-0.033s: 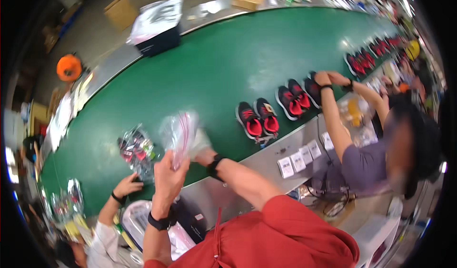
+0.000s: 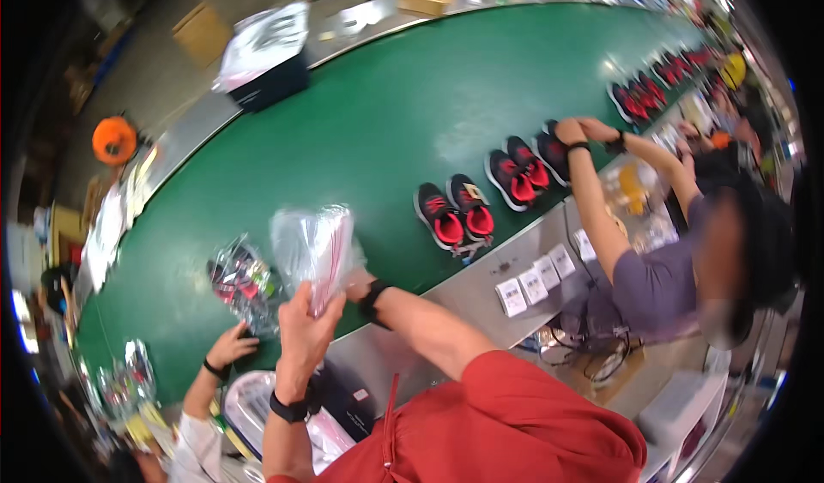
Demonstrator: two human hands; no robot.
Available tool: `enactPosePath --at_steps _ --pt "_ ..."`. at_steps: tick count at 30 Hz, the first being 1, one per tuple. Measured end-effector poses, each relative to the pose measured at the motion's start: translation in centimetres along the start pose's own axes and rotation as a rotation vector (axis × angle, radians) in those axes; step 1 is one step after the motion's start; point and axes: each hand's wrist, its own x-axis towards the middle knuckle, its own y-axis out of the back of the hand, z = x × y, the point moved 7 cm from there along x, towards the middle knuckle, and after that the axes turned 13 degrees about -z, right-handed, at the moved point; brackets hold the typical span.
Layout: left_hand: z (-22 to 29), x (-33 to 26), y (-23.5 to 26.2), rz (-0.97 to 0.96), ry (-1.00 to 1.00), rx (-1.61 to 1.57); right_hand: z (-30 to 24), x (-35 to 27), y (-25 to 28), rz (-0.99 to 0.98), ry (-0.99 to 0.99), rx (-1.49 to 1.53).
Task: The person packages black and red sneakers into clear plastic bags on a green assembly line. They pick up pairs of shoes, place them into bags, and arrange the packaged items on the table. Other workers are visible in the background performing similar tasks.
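Note:
A clear plastic zip bag with reddish lines along one edge stands up above the near edge of the green table. My left hand is closed around the lower end of this bag. Just right of it, my right hand is at the bag's other side, its fingers hidden behind the plastic. Left of the bag lies a pair of black and red shoes in clear plastic. To the right, an unbagged pair of black and red sneakers rests on the table, with a tag on one shoe.
A co-worker's hand is near the wrapped shoes. Another person's hands touch a shoe at the right, past another pair of sneakers. Small white cards lie along the metal edge. A dark bin of plastic bags stands across the table.
The bag is spread wider and shows flatter than before. The whole view has shifted slightly. My left hand keeps its grip on the bag.

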Motion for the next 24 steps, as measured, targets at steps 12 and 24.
enactPosePath --at_steps 12,24 --pt "-8.9 0.4 -2.1 0.161 0.168 -1.094 1.3 -10.8 0.4 -0.392 -0.172 1.331" --pt "-8.4 -0.7 -1.5 0.469 -0.120 -0.675 6.9 -18.0 12.6 0.162 -0.297 0.322"
